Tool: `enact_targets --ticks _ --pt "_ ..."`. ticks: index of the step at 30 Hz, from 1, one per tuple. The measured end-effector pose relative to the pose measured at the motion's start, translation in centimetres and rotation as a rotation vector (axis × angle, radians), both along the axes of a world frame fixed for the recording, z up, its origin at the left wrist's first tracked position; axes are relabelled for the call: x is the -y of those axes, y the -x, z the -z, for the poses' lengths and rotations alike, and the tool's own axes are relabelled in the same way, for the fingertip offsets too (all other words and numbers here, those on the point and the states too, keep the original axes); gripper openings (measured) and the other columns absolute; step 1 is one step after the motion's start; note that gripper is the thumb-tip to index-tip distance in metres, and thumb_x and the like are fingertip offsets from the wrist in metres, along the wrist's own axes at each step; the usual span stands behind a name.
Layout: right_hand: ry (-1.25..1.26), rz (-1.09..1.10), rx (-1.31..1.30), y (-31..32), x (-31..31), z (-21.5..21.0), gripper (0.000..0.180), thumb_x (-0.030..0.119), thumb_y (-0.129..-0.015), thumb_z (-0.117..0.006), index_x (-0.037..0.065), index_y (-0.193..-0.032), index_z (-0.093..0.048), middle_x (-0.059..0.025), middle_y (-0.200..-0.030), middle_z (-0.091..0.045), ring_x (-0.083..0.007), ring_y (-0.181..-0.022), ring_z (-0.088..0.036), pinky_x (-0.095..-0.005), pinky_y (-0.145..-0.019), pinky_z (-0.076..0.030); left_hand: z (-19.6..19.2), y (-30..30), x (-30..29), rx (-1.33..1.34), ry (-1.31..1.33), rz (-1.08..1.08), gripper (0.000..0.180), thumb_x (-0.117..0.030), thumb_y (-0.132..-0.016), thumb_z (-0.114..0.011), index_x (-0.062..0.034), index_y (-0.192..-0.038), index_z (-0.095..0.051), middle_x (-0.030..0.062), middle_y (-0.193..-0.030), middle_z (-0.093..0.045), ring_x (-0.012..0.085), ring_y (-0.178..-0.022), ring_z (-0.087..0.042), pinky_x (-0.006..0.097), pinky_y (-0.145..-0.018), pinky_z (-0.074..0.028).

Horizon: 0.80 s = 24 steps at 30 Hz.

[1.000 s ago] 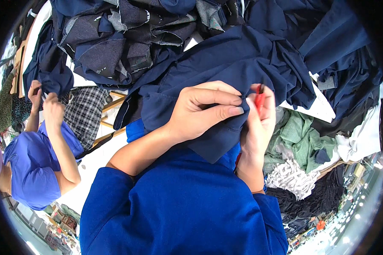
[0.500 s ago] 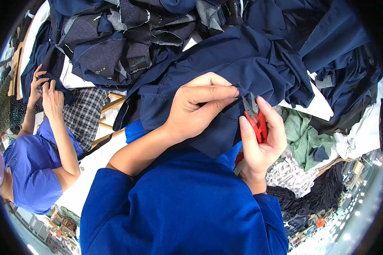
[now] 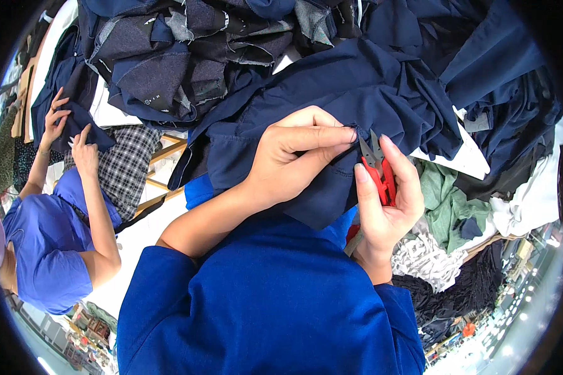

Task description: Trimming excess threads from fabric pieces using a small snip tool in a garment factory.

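Note:
My left hand [image 3: 294,153] pinches an edge of a navy garment [image 3: 313,87] between thumb and forefinger. The cloth spreads across the table and hangs down toward my lap. Red-handled thread snips [image 3: 380,175] sit in my right hand [image 3: 394,206], thumb on one side and fingers on the other. Their grey blades point up and stand apart, just right of the pinched edge. Whether a thread lies between the blades is too small to tell.
A pile of dark cut pieces [image 3: 162,62] lies at the far left, more navy cloth [image 3: 494,56] at the far right. Green cloth [image 3: 447,200] and white cloth [image 3: 428,262] lie to my right. At the left a co-worker in a blue top [image 3: 50,256] handles dark cloth.
The snips have shifted slightly right, and the pinched edge is less exposed beyond my left fingertips. The co-worker's hands have moved apart over the dark cloth.

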State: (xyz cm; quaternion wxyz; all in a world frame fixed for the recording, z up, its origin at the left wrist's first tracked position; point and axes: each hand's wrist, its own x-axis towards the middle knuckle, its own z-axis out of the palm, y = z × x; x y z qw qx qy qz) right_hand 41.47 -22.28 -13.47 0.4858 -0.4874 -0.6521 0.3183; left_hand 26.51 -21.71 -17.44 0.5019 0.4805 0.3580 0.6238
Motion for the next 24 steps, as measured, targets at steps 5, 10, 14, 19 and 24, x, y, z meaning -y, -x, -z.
enact_targets --ticks 5,10,14,19,24 --pt "-0.021 -0.019 0.040 -0.29 -0.01 0.16 0.041 -0.005 -0.068 -0.071 0.000 -0.107 -0.063 -0.0080 -0.078 -0.061 -0.0087 -0.062 -0.053 -0.0182 -0.057 -0.041 0.00 0.03 -0.13 -0.057 -0.018 0.003 0.021 0.007 -0.079 -0.061 -0.0009 -0.097 -0.067 0.0080 -0.087 -0.062 0.0131 -0.079 -0.059 0.021 -0.068 -0.047" --pt "-0.016 0.077 -0.034 -0.19 0.10 0.46 0.040 -0.003 -0.069 -0.072 -0.002 -0.108 -0.062 -0.0080 -0.082 -0.063 -0.0079 -0.064 -0.054 -0.0180 -0.058 -0.042 0.11 -0.22 -0.05 -0.030 0.000 0.035 0.019 0.007 -0.079 -0.061 -0.0007 -0.096 -0.067 0.0077 -0.087 -0.062 0.0134 -0.079 -0.059 0.022 -0.068 -0.046" --pt "0.033 0.037 -0.026 -0.62 0.31 0.01 0.040 -0.004 -0.068 -0.071 -0.002 -0.107 -0.062 -0.0076 -0.081 -0.063 -0.0080 -0.064 -0.053 -0.0178 -0.060 -0.042 0.43 -0.03 -0.53 0.000 -0.011 0.002 0.018 0.006 -0.080 -0.061 -0.0005 -0.095 -0.067 0.0074 -0.088 -0.062 0.0125 -0.080 -0.058 0.021 -0.068 -0.046" --pt "0.052 0.030 -0.005 -0.43 0.31 -0.10 0.040 -0.004 -0.067 -0.071 -0.001 -0.107 -0.063 -0.0074 -0.078 -0.062 -0.0082 -0.061 -0.052 -0.0182 -0.058 -0.042 0.64 -0.23 -0.54 0.063 -0.012 -0.012 0.017 0.005 -0.081 -0.061 -0.0009 -0.096 -0.067 0.0070 -0.088 -0.062 0.0116 -0.080 -0.058 0.021 -0.068 -0.045" --pt "0.036 0.028 0.022 -0.44 0.21 -0.06 0.040 -0.004 -0.067 -0.071 0.000 -0.106 -0.064 -0.0069 -0.076 -0.061 -0.0082 -0.060 -0.052 -0.0182 -0.057 -0.041 0.69 -0.23 -0.43 0.013 0.001 -0.009 0.018 0.004 -0.081 -0.061 -0.0018 -0.096 -0.067 0.0068 -0.088 -0.061 0.0111 -0.080 -0.058 0.021 -0.068 -0.045"
